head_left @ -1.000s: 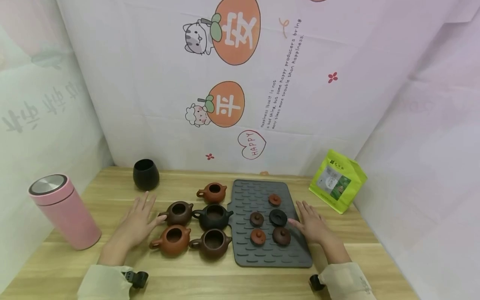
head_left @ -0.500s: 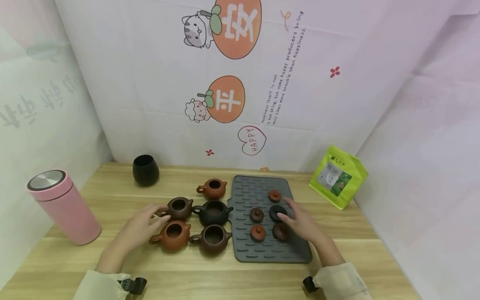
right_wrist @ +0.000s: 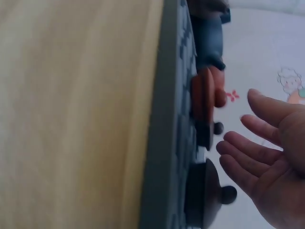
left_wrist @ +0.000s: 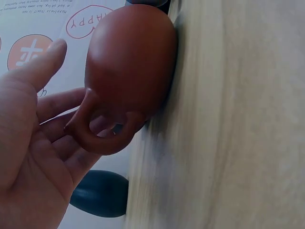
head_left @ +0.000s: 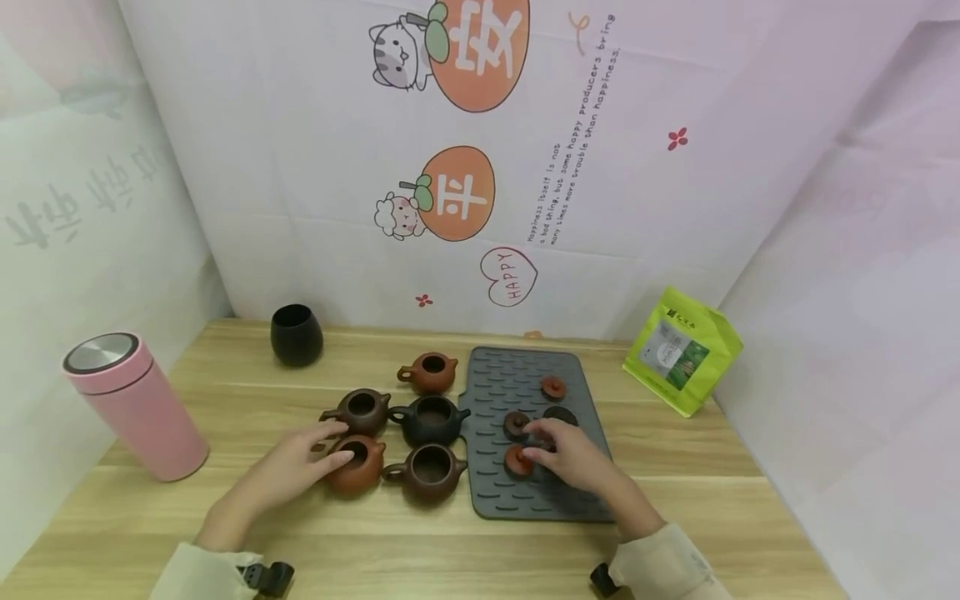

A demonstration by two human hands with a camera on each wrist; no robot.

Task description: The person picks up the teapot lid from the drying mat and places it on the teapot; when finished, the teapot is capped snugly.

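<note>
My left hand hovers over the handle side of the front-left reddish-brown lidless teapot. In the left wrist view its thumb stands apart from the fingers, which extend behind the teapot's handle. My right hand is over the grey ridged mat, fingers loosely bent. Its thumb and fingertips are close above the red teapot lid; the right wrist view shows a gap between the fingers and the lids. A brown lid lies just behind the red one. The hand partly covers the black lid and hides another brown lid.
Brown, black, dark brown and small orange teapots stand close together left of the mat. A small orange lid lies on it. Behind are a black cup, a pink thermos and a green bag.
My left hand has moved from beside the brown teapot forward toward me, to the reddish-brown one. My right hand has moved left from the mat's right edge, past the black lid, to the red lid.
</note>
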